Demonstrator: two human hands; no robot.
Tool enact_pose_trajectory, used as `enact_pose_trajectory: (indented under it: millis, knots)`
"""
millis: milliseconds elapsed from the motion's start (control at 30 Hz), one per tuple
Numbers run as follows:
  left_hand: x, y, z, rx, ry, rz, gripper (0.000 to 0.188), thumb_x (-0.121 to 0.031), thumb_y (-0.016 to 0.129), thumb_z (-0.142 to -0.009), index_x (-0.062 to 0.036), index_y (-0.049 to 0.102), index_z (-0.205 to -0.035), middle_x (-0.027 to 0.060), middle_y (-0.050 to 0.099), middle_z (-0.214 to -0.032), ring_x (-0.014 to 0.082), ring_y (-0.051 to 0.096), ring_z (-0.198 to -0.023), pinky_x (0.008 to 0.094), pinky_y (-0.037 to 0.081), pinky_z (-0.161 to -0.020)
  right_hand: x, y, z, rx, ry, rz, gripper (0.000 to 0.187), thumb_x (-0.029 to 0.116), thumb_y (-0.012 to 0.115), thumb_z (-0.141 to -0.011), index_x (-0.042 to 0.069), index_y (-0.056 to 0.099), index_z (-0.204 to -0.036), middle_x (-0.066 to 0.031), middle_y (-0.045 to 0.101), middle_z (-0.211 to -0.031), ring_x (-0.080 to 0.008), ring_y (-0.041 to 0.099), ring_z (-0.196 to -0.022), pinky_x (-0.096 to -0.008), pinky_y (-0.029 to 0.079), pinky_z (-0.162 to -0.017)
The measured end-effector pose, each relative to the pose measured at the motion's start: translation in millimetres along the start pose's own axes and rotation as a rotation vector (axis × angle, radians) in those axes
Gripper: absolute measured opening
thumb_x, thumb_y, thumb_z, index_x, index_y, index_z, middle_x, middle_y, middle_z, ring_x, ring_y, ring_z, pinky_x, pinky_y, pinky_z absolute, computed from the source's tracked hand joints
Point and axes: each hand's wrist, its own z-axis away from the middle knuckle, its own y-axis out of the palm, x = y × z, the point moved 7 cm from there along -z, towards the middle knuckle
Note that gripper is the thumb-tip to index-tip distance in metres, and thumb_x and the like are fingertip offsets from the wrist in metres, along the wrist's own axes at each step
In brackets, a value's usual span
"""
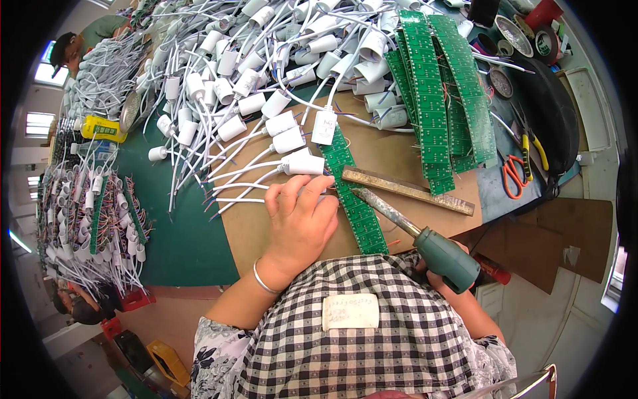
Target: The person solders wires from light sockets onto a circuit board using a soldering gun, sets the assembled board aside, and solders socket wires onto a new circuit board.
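My left hand point(298, 216) is closed, its fingers bent and bunched at the left edge of a green circuit board strip point(359, 216). A sliver of white plastic housing shows between the fingers; the rest is hidden. In my right hand point(436, 280) is a soldering iron point(446, 261) with a dark green handle, its tip over the strip just right of my left fingers. A flat metal bar point(409, 191) lies across the strip beside the tip. White cylindrical housings with cables point(302, 163) lie in a row at the strip's left side. One white housing point(324, 126) rests at its far end.
A large heap of white cabled housings point(266, 66) covers the back. Stacked green board strips point(425, 100) stand at right, near red-handled pliers point(513, 176) and yellow-handled cutters point(533, 153). Brown cardboard point(246, 239) lies under the work. Another person point(93, 40) is at far left.
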Motion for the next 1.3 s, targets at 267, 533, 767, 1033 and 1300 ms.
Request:
enact_pose_trajectory:
  millis: [267,533,767,1033,1300]
  knots:
    - [4,-9,-6,-0.03,0.033,0.221,0.02,-0.009,0.068,-0.066,-0.0111,0.057,-0.083,-0.0002,0.056,-0.104,0.0228,0.048,-0.101,0.0406,0.033,-0.087,-19,2,12,-0.005,0.247,-0.53,0.038,0.023,0.06,-0.083,-0.001,0.055,-0.113,-0.0139,0.062,-0.101,-0.0221,0.063,-0.088,-0.0338,0.051,-0.076]
    - [8,-2,-6,-0.049,-0.017,0.211,0.02,-0.009,0.068,-0.067,-0.0101,0.057,-0.084,0.0022,0.055,-0.102,0.0245,0.048,-0.099,0.0409,0.033,-0.087,46,54,-86,-0.119,0.081,-1.118,0.072,0.036,0.064,-0.081,0.002,0.03,-0.134,-0.0174,0.046,-0.125,-0.0248,0.052,-0.109,-0.0491,0.041,-0.098]
    - [8,-4,-6,-0.116,-0.014,0.231,0.018,-0.007,0.067,-0.067,-0.0093,0.058,-0.083,0.0034,0.056,-0.097,0.0262,0.049,-0.095,0.0396,0.035,-0.084,41,80,-100,-0.009,0.047,-1.181,0.068,0.032,0.062,-0.084,0.002,0.029,-0.135,-0.0183,0.041,-0.131,-0.0294,0.037,-0.127,-0.0525,0.032,-0.105]
    - [15,1,-2,-0.08,-0.012,0.331,0.025,-0.005,0.069,-0.067,-0.0084,0.058,-0.089,0.004,0.054,-0.103,0.0258,0.048,-0.099,0.0393,0.037,-0.085,31,83,-92,0.043,0.041,-1.035,0.064,0.03,0.06,-0.085,0.0,0.03,-0.134,-0.0213,0.045,-0.126,-0.0314,0.043,-0.122,-0.0521,0.031,-0.106]
    - [12,6,-3,-0.008,-0.015,0.338,0.024,-0.005,0.067,-0.068,-0.0083,0.057,-0.09,0.0046,0.052,-0.11,0.0263,0.044,-0.104,0.0394,0.034,-0.089,15,58,-67,-0.013,0.161,-0.956,0.066,0.035,0.06,-0.084,-0.001,0.033,-0.132,-0.02,0.052,-0.117,-0.0301,0.056,-0.103,-0.0463,0.043,-0.094]
